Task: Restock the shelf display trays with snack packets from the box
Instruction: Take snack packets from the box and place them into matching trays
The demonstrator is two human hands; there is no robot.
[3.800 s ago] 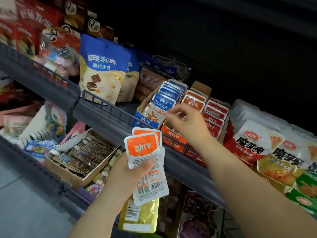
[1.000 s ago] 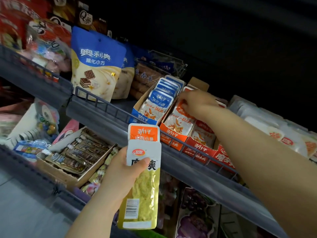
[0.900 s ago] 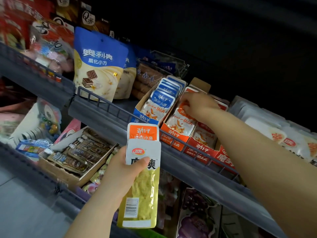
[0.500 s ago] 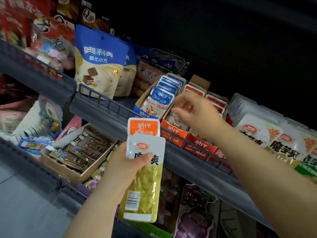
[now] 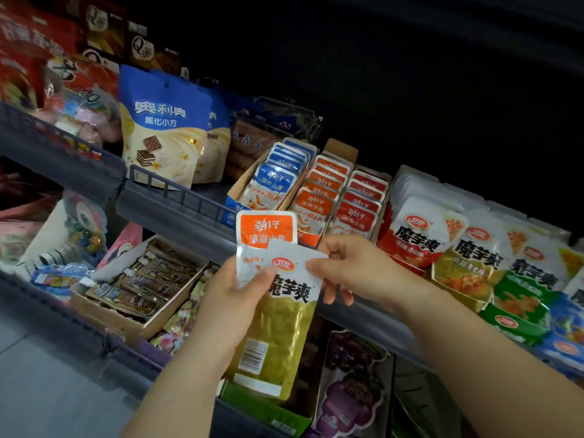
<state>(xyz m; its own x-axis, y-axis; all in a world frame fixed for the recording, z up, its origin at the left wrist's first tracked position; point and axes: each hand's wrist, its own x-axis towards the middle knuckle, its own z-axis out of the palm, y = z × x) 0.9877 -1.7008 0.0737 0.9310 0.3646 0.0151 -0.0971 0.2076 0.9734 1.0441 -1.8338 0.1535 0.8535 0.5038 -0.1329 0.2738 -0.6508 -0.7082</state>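
Two snack packets are held up in front of a grey shop shelf point(image 5: 177, 216). An orange packet point(image 5: 267, 230) and a longer yellow packet point(image 5: 281, 330), which overlaps it in front, are gripped together in the left hand point(image 5: 230, 298), with the thumb pressed across their faces. The yellow packet's top right corner is pinched by the right hand point(image 5: 350, 270), thumb in front and fingers curled behind.

Just behind the packets, three display trays are set side by side on the shelf, each filled with a row of small upright packets: a blue tray point(image 5: 278, 178), an orange tray point(image 5: 320, 191) and a red tray point(image 5: 361, 205). The front of the orange tray is partly covered by the held packets. Right of the red tray, larger red, yellow and green pouches point(image 5: 414, 238) are packed together. To the left, a blue wafer bag point(image 5: 161, 128) is stood against the shelf rail. On the shelf below, a cardboard box point(image 5: 104, 314) of dark sachets is seen.
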